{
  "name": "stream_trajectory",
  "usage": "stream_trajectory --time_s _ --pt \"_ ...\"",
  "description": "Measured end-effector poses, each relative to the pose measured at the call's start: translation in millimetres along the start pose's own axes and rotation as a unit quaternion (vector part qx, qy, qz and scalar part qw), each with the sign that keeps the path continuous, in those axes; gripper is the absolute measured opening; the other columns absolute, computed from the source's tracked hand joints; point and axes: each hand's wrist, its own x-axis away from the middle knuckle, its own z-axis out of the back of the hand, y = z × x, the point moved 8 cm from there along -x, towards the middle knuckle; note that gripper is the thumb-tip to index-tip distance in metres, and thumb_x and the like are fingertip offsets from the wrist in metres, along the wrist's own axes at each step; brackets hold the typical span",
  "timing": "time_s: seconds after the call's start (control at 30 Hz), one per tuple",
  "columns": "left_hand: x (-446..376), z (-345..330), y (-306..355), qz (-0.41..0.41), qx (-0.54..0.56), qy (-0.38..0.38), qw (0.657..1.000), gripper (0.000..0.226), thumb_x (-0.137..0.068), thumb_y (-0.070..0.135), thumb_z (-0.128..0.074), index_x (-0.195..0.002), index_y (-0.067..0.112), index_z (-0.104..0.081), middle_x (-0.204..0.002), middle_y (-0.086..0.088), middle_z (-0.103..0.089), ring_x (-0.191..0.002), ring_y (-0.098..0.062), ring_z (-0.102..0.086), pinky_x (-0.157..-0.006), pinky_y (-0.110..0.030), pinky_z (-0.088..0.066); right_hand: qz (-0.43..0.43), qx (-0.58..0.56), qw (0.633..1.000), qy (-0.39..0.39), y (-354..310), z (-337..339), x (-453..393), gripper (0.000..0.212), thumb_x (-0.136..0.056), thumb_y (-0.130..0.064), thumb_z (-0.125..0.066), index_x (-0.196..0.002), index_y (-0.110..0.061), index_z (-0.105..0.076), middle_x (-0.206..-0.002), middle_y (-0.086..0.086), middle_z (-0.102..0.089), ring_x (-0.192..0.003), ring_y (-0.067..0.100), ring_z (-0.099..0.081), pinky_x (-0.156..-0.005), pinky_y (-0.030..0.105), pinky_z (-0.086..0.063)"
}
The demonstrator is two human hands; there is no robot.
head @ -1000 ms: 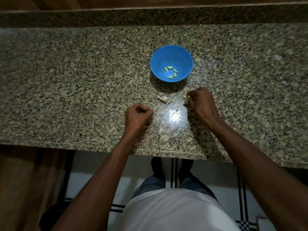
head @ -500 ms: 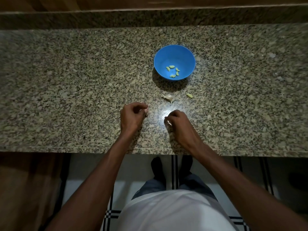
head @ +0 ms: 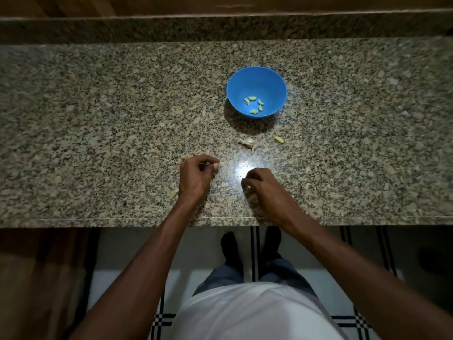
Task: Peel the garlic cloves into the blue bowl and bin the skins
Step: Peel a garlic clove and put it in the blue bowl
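- Granite worktop [head: 98, 143] carries the blue bowl [head: 274, 77], which sits beyond both hands and holds about five peeled garlic cloves [head: 255, 104].
- One peeled clove [head: 279, 140] lies loose on the stone just in front of the bowl, to its right, not yet dropped in.
- A small heap of garlic skins [head: 247, 143] lies just in front of the bowl, left of that loose clove.
- Left hand [head: 196, 175] is curled, thumb and fingertips pinching something pale and small; more pale scraps [head: 187, 155] show just beyond its knuckles.
- Right hand [head: 262, 185] is curled too, with a pale glint at the fingertips; whether it grips a clove or skin I cannot tell.
- Risks, as I judge them: thin dry skins could drift off the worktop edge near the wrists, and the loose clove could be swept up with the skins if they are gathered in one scoop.
- No bin is in view.
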Motion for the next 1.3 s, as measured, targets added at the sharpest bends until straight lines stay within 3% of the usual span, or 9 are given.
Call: stream_trajectory --time_s 0.13,0.27,0.33,0.4,0.6,0.7,0.87,1.17,1.3 --pt "0 -2 -1 -0.002 0.008 -0.004 1.0 0.009 -0.093 0.009 -0.075 -0.098 0.012 -0.082 -0.087 0.001 -0.079 -0.076 -0.009 -0.077 -0.075 -0.033 -0.066 -0.202 -0.064 0.976 0.056 52 18 29 0.03 -0.093 0.005 -0.07 -0.121 -0.002 -0.072 -0.124 0.015 -0.063 -0.115 0.033 -0.058 -0.089 0.033 -0.051" --pt "4 -7 1 -0.021 -0.009 -0.014 1.0 0.009 -0.092 0.011 -0.076 -0.096 0.016 -0.081 -0.086 0.005 -0.078 -0.076 -0.003 -0.074 -0.072 -0.025 -0.06 -0.282 -0.174 0.943 0.043 37 -2 44 0.016 -0.099 -0.007 -0.065 -0.114 -0.011 -0.066 -0.126 0.02 -0.053 -0.112 0.041 -0.056 -0.08 0.042 -0.056" --pt "5 -12 -2 -0.02 -0.015 -0.021 0.999 0.01 -0.09 0.014 -0.077 -0.096 0.021 -0.081 -0.09 0.007 -0.078 -0.082 -0.007 -0.075 -0.076 -0.031 -0.062 -0.252 -0.231 0.939 0.04 18 -9 34 0.011 -0.104 -0.014 -0.058 -0.113 -0.013 -0.064 -0.121 0.021 -0.055 -0.098 0.035 -0.063 -0.067 0.034 -0.057" --pt "5 -14 -2 -0.016 -0.022 -0.022 0.999 0.011 -0.089 0.016 -0.078 -0.098 0.023 -0.081 -0.094 0.008 -0.078 -0.085 -0.012 -0.075 -0.078 -0.036 -0.064 -0.244 -0.219 0.941 0.08 20 0 18 0.017 -0.106 -0.018 -0.056 -0.115 -0.008 -0.067 -0.113 0.013 -0.06 -0.09 0.022 -0.066 -0.07 0.026 -0.059" --pt "13 -16 7 -0.03 -0.039 -0.008 0.999 0.013 -0.092 0.018 -0.078 -0.104 0.021 -0.079 -0.1 0.011 -0.077 -0.087 -0.005 -0.073 -0.077 -0.032 -0.064 -0.28 -0.148 0.94 0.128 68 35 -43 0.043 -0.091 -0.036 -0.079 -0.115 -0.001 -0.072 -0.108 0.014 -0.06 -0.096 0.024 -0.055 -0.083 0.037 -0.051" --pt "16 -16 6 -0.026 -0.033 -0.003 0.999 0.014 -0.093 0.018 -0.077 -0.106 0.02 -0.079 -0.101 0.01 -0.077 -0.086 -0.007 -0.074 -0.078 -0.034 -0.065 -0.251 -0.147 0.951 0.109 72 31 -61 0.04 -0.091 -0.026 -0.08 -0.12 0.0 -0.073 -0.119 0.016 -0.056 -0.103 0.028 -0.058 -0.088 0.041 -0.056" --pt "20 -14 2 -0.021 -0.022 0.006 1.0 0.012 -0.093 0.017 -0.077 -0.105 0.02 -0.079 -0.101 0.009 -0.077 -0.084 -0.007 -0.074 -0.078 -0.038 -0.065 -0.233 -0.126 0.955 0.13 70 27 -67 0.012 -0.094 -0.003 -0.071 -0.1 -0.001 -0.08 -0.101 0.013 -0.062 -0.087 0.026 -0.061 -0.073 0.042 -0.056" --pt "20 -12 0 -0.013 -0.027 0.014 0.999 0.011 -0.093 0.018 -0.076 -0.104 0.021 -0.079 -0.093 0.012 -0.076 -0.081 0.001 -0.071 -0.075 -0.033 -0.064 -0.218 -0.081 0.969 0.08 63 27 -54 0.024 -0.084 0.007 -0.063 -0.067 -0.007 -0.071 -0.074 0.008 -0.059 -0.065 0.023 -0.056 -0.055 0.032 -0.046" --pt "18 -7 -3 -0.011 -0.026 0.039 0.999 0.015 -0.092 0.019 -0.077 -0.106 0.022 -0.077 -0.096 0.008 -0.076 -0.089 -0.004 -0.072 -0.075 -0.03 -0.064 -0.194 -0.148 0.969 0.023 67 40 -36 0.014 -0.091 0.004 -0.069 -0.09 0.0 -0.082 -0.086 0.012 -0.076 -0.07 0.026 -0.069 -0.06 0.019 -0.048"
